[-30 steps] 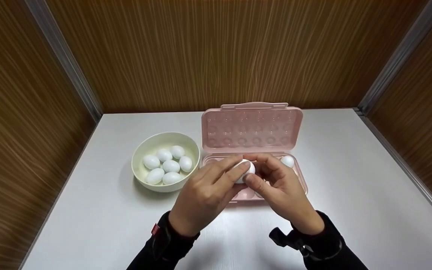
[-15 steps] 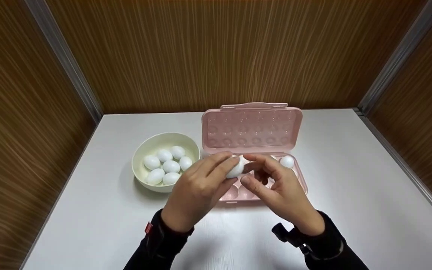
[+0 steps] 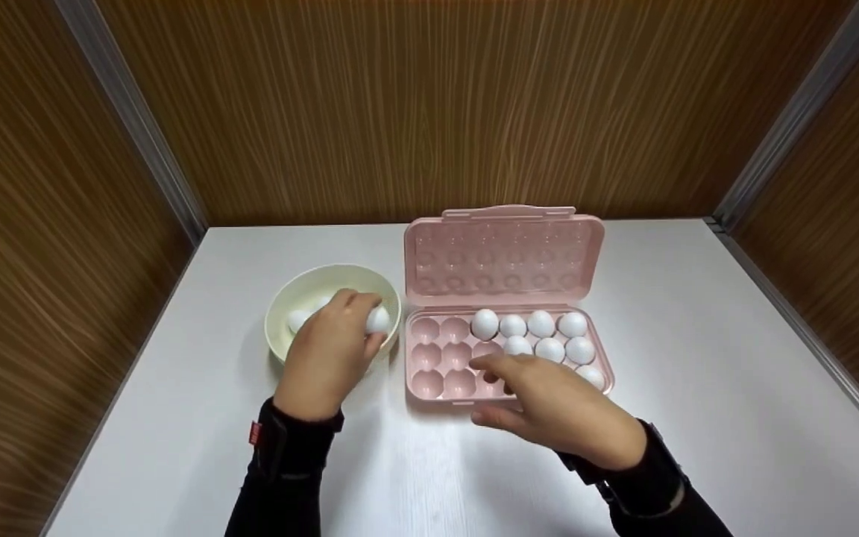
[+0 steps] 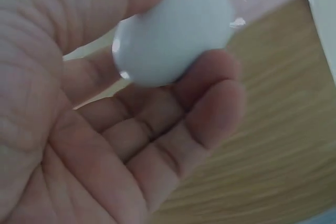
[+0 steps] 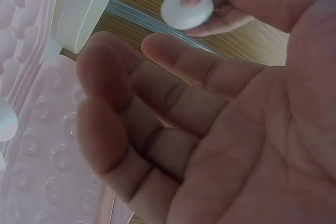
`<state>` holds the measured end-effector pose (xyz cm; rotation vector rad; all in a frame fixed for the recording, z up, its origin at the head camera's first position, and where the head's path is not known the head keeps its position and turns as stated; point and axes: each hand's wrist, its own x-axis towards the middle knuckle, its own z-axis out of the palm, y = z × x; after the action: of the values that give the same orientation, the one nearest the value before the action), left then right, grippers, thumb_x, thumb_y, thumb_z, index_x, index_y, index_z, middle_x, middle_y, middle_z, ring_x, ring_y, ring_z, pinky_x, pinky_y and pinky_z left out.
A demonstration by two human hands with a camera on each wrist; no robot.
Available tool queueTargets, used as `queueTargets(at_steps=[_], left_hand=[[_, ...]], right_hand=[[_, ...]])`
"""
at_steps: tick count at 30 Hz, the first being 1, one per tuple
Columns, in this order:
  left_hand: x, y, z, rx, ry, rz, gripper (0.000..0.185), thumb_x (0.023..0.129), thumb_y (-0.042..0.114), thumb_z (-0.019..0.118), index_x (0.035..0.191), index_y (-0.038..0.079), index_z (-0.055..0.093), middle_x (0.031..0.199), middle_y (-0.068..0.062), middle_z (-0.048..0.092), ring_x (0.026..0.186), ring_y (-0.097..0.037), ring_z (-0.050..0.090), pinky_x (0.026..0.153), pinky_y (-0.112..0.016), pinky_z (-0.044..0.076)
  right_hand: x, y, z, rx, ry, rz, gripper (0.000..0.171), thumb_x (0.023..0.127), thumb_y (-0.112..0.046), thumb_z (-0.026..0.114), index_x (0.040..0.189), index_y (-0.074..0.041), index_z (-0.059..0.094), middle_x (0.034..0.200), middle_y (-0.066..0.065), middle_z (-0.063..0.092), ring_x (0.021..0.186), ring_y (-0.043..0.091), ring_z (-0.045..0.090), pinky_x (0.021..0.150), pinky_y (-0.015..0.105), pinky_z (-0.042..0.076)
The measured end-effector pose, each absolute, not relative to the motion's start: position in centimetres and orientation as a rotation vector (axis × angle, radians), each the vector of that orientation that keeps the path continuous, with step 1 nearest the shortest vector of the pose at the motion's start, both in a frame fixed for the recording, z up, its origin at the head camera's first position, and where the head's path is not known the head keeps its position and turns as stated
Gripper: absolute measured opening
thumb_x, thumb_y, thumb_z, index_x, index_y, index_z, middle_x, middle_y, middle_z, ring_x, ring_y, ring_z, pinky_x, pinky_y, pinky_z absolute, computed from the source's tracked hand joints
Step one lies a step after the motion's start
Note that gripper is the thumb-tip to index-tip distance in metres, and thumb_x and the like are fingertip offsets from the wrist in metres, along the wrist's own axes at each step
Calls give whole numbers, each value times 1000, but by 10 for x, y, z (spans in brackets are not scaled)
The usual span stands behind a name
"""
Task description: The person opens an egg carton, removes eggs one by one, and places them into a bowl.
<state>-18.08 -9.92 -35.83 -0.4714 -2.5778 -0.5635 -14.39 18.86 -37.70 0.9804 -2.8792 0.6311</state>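
In the head view my left hand (image 3: 329, 354) pinches a white egg (image 3: 378, 321) between thumb and fingers over the right side of the cream bowl (image 3: 280, 343). The left wrist view shows this egg (image 4: 176, 32) close up, with the thumb above it and fingertips below. My right hand (image 3: 564, 406) hovers, fingers loosely extended and holding nothing, over the front of the pink egg carton (image 3: 427, 356). Several white eggs (image 3: 541, 324) sit in the carton's right side; its left cups are bare. The right hand hides some front cups.
Inside the bowl lie more white eggs (image 3: 299, 321), partly hidden by my left hand. The carton's lid (image 3: 504, 257) stands raised behind its base. Wood-grain panels (image 3: 429, 112) border the white table (image 3: 422, 477) at the back and sides.
Both hands were together at an egg above the carton; then the right fingers parted from it. My left hand has moved left to the bowl, holding an egg. My right hand has lowered toward me.
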Motion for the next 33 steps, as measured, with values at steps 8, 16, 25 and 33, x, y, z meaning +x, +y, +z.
queueTargets(at_steps=[8, 16, 25, 33], left_hand=[[-217, -121, -384, -243, -2910, -558, 37, 90, 13, 85, 120, -2, 71, 112, -23, 74, 105, -44, 73, 92, -56, 59], [-234, -128, -403, -209, -3024, -556, 31, 91, 21, 85, 110, 0, 75, 104, -21, 79, 94, -41, 76, 82, -56, 59], [-237, -127, -412, -277, -3050, -605, 31, 92, 19, 83, 114, -1, 77, 113, -21, 79, 105, -43, 76, 91, -55, 60], [-241, -129, -418, -284, -3051, -677, 27, 88, 14, 87, 110, 0, 79, 115, -18, 80, 111, -38, 75, 97, -51, 60]], right_hand=[[-146, 189, -380, 960, -2841, 627, 49, 96, -38, 79, 136, -16, 64, 109, 3, 78, 99, 19, 75, 82, 40, 62], [-149, 189, -380, 943, -2854, 621, 51, 95, -38, 80, 137, -12, 65, 110, 3, 78, 99, 20, 76, 84, 41, 62], [-151, 191, -381, 930, -2880, 636, 52, 96, -38, 79, 138, -13, 65, 112, 3, 78, 99, 21, 76, 85, 42, 61], [-164, 197, -385, 898, -2902, 658, 52, 97, -35, 78, 140, -9, 65, 116, 6, 79, 104, 23, 76, 90, 45, 61]])
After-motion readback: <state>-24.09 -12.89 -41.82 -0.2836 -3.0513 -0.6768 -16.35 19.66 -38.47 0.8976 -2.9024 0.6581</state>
